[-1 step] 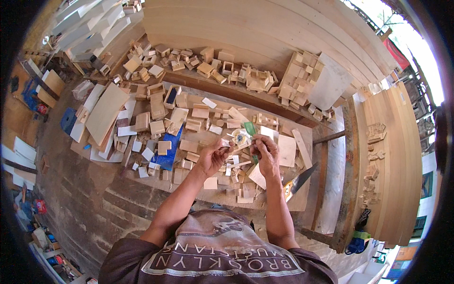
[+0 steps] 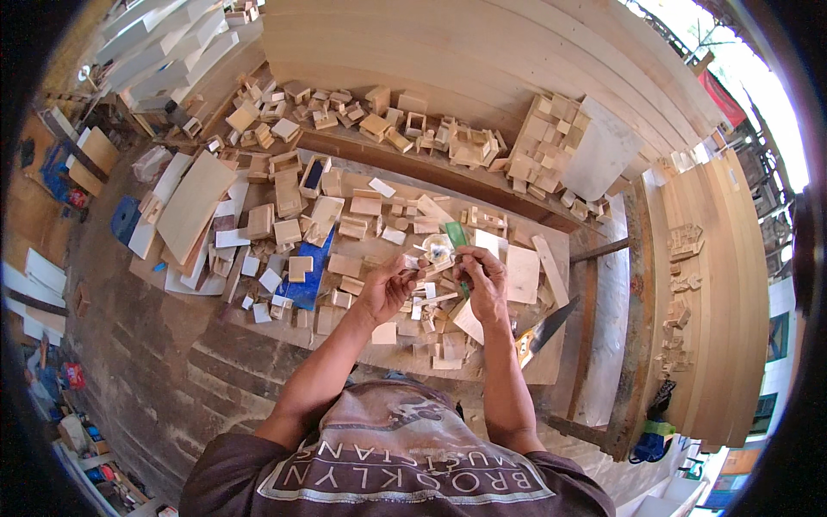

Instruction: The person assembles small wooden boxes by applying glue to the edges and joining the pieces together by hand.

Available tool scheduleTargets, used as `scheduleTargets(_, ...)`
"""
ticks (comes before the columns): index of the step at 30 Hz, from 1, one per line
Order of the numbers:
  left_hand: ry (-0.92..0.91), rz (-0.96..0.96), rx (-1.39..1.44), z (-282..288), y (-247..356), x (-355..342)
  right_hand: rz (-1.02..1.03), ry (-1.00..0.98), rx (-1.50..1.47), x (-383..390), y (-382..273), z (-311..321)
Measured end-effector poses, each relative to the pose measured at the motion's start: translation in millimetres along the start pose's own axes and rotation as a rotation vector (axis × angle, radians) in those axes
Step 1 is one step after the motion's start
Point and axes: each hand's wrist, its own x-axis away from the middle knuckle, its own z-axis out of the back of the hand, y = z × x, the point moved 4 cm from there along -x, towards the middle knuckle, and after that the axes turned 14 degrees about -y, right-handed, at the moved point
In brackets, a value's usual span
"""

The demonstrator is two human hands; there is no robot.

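Observation:
My left hand [image 2: 386, 291] is closed, pinching a small pale wooden piece [image 2: 412, 262] at its fingertips. Opposite it, my right hand [image 2: 487, 280] grips a flat green strip [image 2: 455, 233]; one end sticks out past the fingers and a bit shows below them. I cannot make out what kind of tool the strip is. A small gap separates the two hands. Just beyond them on the worktable lies a round, pale bowl-like thing [image 2: 438, 250] with something dark in its middle.
Small wooden boxes and blocks crowd the worktable [image 2: 525, 370], with more on the ledge behind. A handsaw [image 2: 544, 332] lies right of my right forearm. A blue sheet [image 2: 317, 271] sits left of my hands. Wooden panels [image 2: 711, 302] stand at the right.
The green strip has shifted and tilted slightly in my right hand. My left hand stays almost in the same place with the small wooden piece.

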Motion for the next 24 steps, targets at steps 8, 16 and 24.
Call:
scheduleTargets(8,-0.027,-0.006,-0.019,-24.2,6.3,24.4,0.018,-0.013,0.106,5.4,-7.5,-29.4)
scheduleTargets(16,-0.106,-0.047,-0.009,-28.4,10.4,36.3,0.084,-0.028,0.114,10.6,-8.3,-38.8)
scheduleTargets(24,-0.121,-0.028,0.126,-28.2,12.9,44.9,0.128,-0.035,0.134,13.9,-4.8,-50.9)
